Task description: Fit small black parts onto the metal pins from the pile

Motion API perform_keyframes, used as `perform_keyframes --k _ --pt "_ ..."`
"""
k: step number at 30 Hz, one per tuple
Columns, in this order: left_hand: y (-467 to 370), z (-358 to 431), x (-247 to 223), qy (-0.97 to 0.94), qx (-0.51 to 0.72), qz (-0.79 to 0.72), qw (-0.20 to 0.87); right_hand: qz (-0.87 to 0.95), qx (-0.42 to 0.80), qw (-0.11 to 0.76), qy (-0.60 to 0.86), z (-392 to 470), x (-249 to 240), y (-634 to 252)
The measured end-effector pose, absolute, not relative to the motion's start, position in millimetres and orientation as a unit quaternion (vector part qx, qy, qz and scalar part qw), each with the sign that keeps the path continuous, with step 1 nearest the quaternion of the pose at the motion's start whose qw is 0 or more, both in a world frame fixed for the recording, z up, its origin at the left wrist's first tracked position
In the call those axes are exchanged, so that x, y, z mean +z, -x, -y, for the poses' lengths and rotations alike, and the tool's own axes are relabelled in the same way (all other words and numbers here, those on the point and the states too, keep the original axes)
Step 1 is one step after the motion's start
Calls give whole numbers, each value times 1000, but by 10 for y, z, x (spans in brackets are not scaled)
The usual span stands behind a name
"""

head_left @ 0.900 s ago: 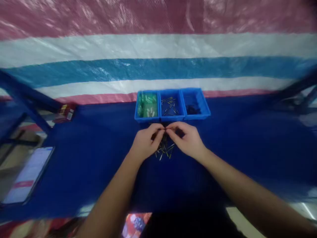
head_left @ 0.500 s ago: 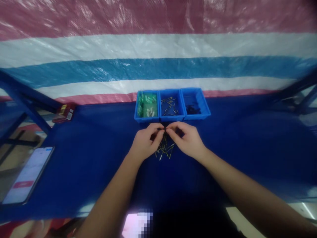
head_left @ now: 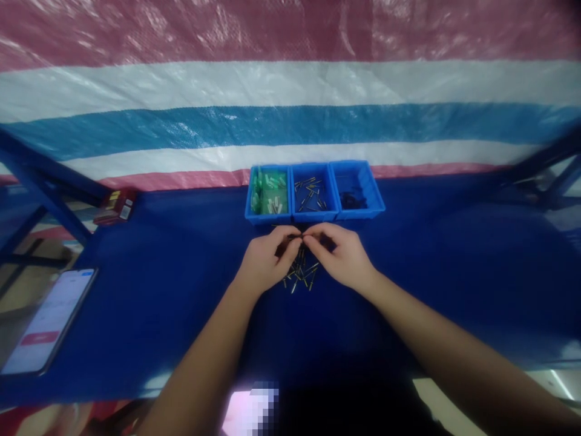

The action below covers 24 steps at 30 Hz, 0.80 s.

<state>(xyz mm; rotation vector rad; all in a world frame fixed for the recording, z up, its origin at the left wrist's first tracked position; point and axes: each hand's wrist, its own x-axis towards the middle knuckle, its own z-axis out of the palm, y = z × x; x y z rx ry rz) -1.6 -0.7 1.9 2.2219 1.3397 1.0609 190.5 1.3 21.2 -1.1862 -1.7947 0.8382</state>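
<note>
While both forearms reach forward over the blue table (head_left: pixel 149 284), the left hand (head_left: pixel 264 261) and right hand (head_left: pixel 344 257) meet fingertip to fingertip, pinched shut on a small dark pin (head_left: pixel 301 237) held between them. Below lies a loose pile of thin pins (head_left: pixel 301 274), too many to count. Three blue bins (head_left: pixel 314 192) stand just beyond.

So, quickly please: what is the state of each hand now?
Left hand: fingers pinched shut on a small pin, above the loose pins.
Right hand: fingers pinched shut at the same spot; which part it grips cannot be told.
</note>
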Motion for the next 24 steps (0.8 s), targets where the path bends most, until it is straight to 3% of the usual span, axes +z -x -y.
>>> perform_keyframes --k 24 --pt "23 -8 28 -800 358 -459 149 707 335 412 468 -13 212 -1894"
